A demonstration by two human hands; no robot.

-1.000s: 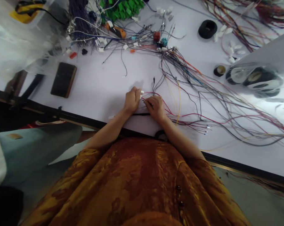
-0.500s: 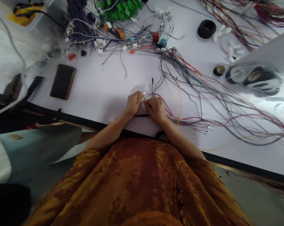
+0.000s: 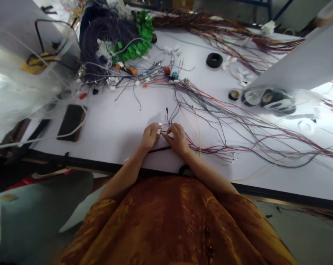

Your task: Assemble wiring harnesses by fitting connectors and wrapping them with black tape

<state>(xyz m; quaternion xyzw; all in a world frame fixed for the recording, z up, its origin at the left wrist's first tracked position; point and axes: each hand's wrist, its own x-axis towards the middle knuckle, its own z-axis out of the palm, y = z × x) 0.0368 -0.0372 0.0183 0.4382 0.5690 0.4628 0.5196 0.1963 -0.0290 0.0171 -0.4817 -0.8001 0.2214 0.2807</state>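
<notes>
Rust-and-gold patterned top (image 3: 166,221), dark buttons (image 3: 210,249)

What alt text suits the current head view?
A person's bare left hand holds small white connectors over a white table, while the right hand, close by, is at thin red wires beside them. Loose wires fan out to the right; a dark phone-like slab lies to the left.

A white tabletop (image 3: 108,123) has black edging (image 3: 265,190); greyish floor (image 3: 304,239) below.

Phone (image 3: 69,120) on table (image 3: 114,125), left of left hand (image 3: 150,137); wires (image 3: 206,149) right of right hand (image 3: 179,140); tape roll (image 3: 211,63) beyond both, rightward.
</notes>
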